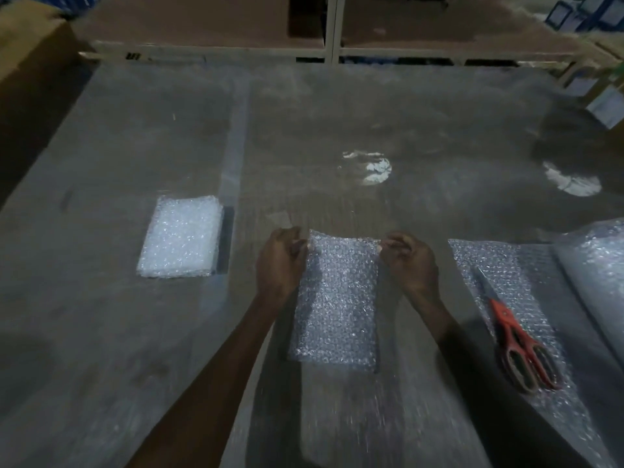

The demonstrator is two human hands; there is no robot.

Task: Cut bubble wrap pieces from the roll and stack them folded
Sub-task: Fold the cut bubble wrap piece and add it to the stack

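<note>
While both grips, left hand (280,261) and right hand (410,261), pinch the piece's (336,298) far corners, stack (182,236) lies at 10 o'clock, nearer left.

On the tabletop (101,315), the stack of folded pieces (182,236) lies at my left and the roll (597,275) at my right. The scissors (521,342) lie on the unrolled sheet (489,265); the cut piece (337,298) is between my hands.

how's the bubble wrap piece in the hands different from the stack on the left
The piece is thin and see-through, pinched at its far corners by the left hand and right hand; the stack is thick, whiter, and untouched. The piece looks longer than the stack. Both are bubble wrap rectangles on the table.
</note>
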